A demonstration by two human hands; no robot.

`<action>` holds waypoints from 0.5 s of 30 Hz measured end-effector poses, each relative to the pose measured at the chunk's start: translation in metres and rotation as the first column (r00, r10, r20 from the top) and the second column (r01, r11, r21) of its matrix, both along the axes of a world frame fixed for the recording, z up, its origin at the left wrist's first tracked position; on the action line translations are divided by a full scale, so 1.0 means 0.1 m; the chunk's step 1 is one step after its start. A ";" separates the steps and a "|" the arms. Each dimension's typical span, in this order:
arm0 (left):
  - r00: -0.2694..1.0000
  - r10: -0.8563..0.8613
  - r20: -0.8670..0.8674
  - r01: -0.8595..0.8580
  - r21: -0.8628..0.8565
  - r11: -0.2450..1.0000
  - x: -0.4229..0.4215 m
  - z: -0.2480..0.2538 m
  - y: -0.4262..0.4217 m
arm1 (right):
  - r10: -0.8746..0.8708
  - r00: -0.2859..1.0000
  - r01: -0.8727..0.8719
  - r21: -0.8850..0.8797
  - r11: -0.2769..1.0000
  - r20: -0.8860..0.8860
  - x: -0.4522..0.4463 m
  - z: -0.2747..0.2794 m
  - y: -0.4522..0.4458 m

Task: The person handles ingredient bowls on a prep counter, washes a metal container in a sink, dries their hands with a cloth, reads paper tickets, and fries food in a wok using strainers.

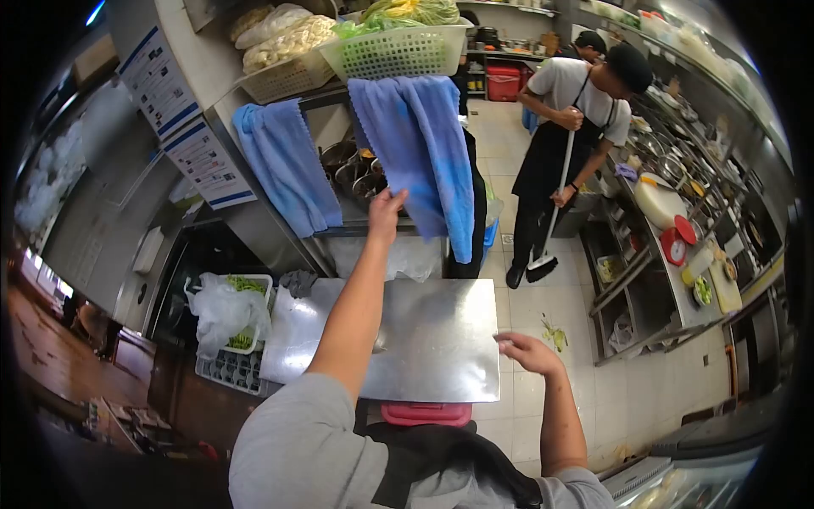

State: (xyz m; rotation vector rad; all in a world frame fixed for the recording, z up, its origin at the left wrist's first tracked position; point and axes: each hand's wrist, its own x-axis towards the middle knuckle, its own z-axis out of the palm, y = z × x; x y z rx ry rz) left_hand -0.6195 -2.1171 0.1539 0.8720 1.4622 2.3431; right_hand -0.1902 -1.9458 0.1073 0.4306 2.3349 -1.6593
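My left hand (387, 214) reaches up to the lower left edge of a blue towel (432, 153), its fingers closed at the cloth's edge. That towel hangs in front of a shelf holding dark pots (348, 170). A second blue towel (288, 165) drapes to the left of it. My right hand (530, 353) is held beside the right edge of a shiny metal tabletop (437, 339), with its fingers loosely bent and apart. I make out nothing held in it.
Baskets of vegetables (398, 53) sit above the towels. A plastic-bagged crate of greens (229, 314) stands left of the tabletop. To the right, a person (568, 136) holds a broom (560, 187). Green scraps (554, 335) lie on the tiled floor. A cluttered counter (661, 220) runs along the right.
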 end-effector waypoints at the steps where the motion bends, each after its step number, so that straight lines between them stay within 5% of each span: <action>1: 1.000 0.019 -0.006 -0.019 0.001 1.000 0.25 0.17 -0.22 | 0.035 0.996 -0.035 0.008 0.999 -0.079 -0.15 0.36 -0.03; 2: 0.998 -0.057 0.019 0.054 0.114 0.992 0.58 0.36 -0.45 | 0.064 0.984 -0.062 0.015 0.998 -0.165 -0.33 0.57 -0.04; 4: 0.991 -0.132 0.016 0.125 0.224 0.967 0.67 0.66 -0.70 | 0.133 0.764 -0.092 0.097 0.991 -0.631 -0.71 0.66 -0.08; 5: 0.909 -0.404 -0.106 0.417 0.211 0.884 0.65 0.72 -0.83 | 0.152 0.589 -0.084 0.127 0.988 -0.794 -0.96 0.87 -0.19; 6: 0.742 -0.634 -0.217 0.668 0.166 0.725 0.67 0.76 -0.94 | 0.163 0.556 -0.102 0.127 0.987 -0.815 -1.14 1.14 -0.33; 7: 0.718 -0.664 -0.210 0.696 0.238 0.677 0.71 0.89 -0.90 | 0.205 0.452 -0.020 0.220 0.975 -0.868 -1.44 1.24 -0.45; 8: 0.690 -0.691 -0.215 0.719 0.308 0.623 0.74 1.02 -0.76 | 0.084 0.352 -0.026 0.079 0.996 -0.932 -1.70 1.33 -0.69; 9: 0.760 -0.649 -0.025 0.590 0.445 0.674 0.74 0.99 -0.57 | 0.027 0.357 -0.027 0.019 0.999 -0.934 -1.96 1.40 -0.91; 10: 0.609 -0.776 -0.164 0.663 0.642 0.385 0.54 0.87 -0.21 | 0.035 0.241 0.110 0.063 0.992 -0.970 -2.26 1.38 -1.14; 11: 0.283 -0.925 -0.253 0.726 0.687 0.034 0.60 1.01 -0.06 | -0.254 0.131 0.329 -0.200 0.923 -0.958 -2.60 1.38 -1.40; 12: 0.301 -0.919 -0.256 0.727 0.686 0.047 0.60 1.06 0.00 | -0.339 0.100 0.558 -0.229 0.797 -0.936 -2.70 1.61 -1.49; 13: 0.614 -0.784 -0.094 0.513 0.801 0.307 0.56 1.13 0.07 | -0.418 0.295 0.505 -0.231 0.831 -0.859 -2.79 1.76 -1.40; 14: 0.825 -0.555 0.110 0.210 0.851 0.481 0.51 1.20 0.14 | -0.444 0.371 0.395 -0.294 0.870 -0.815 -2.98 1.70 -1.25; 15: 0.950 -0.299 -0.093 0.279 0.686 0.672 0.31 1.09 0.17 | -0.469 0.448 0.087 -0.485 0.870 -0.761 -2.94 1.79 -1.21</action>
